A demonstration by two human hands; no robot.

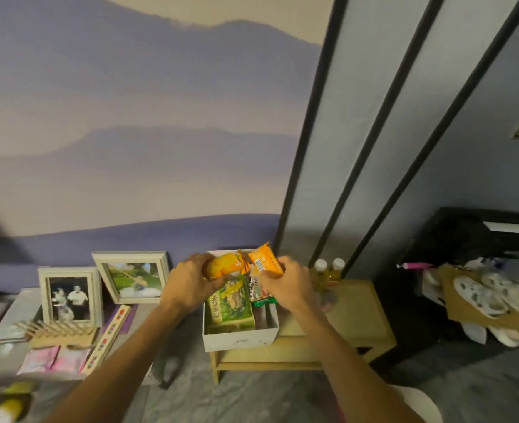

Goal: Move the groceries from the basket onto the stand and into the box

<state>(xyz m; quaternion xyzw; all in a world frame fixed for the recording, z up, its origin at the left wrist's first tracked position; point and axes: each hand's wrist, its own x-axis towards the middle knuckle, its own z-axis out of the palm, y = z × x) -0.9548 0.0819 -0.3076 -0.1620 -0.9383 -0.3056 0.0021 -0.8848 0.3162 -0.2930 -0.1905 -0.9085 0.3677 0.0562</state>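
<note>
A white box point(240, 340) stands on the left part of a low wooden stand point(356, 319). Inside it lies a green snack packet point(230, 303) and a second packet with a green end point(259, 293). Above the box, my left hand point(188, 282) grips a yellow-orange snack packet point(224, 265). My right hand point(288, 285) grips an orange packet with a barcode point(264, 259). The two packets almost touch over the back of the box. The basket is not clearly in view.
Two white-capped bottles point(328, 270) stand at the back of the stand. Left of the box are two framed photos point(69, 296), a wooden rack point(56, 329) and pink packets point(53, 360) on a table. A dark cabinet point(466, 236) and shoes point(493, 297) are at right.
</note>
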